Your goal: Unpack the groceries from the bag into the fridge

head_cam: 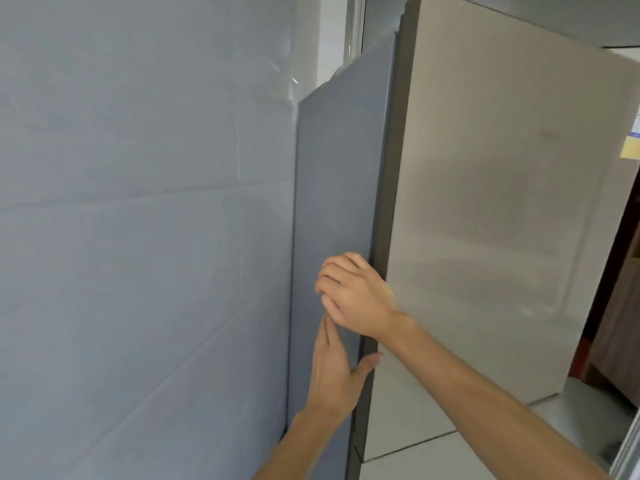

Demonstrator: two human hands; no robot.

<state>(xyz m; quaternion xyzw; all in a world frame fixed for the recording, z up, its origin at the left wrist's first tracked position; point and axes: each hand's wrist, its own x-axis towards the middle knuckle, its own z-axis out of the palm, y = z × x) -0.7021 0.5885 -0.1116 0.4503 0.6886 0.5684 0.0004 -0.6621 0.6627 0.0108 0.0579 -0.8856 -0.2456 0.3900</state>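
The fridge stands close in front of me, with its grey side panel (339, 168) facing me and its brushed beige door (485, 202) to the right. A dark seam runs between them. My left hand (332, 372) lies flat on the side panel, fingers straight and pointing up, and its thumb hooks round the door's edge. Just above it, my right hand (356, 296) curls its fingers at the same seam, over the door's edge. No bag or groceries are in view, and the fridge's inside is hidden.
A grey tiled wall (138, 202) fills the left half, tight against the fridge. Pale floor tiles (415, 445) show below the door. A yellow and white sticker (632, 140) sits at the door's far right, with dark wooden furniture (620, 323) beyond.
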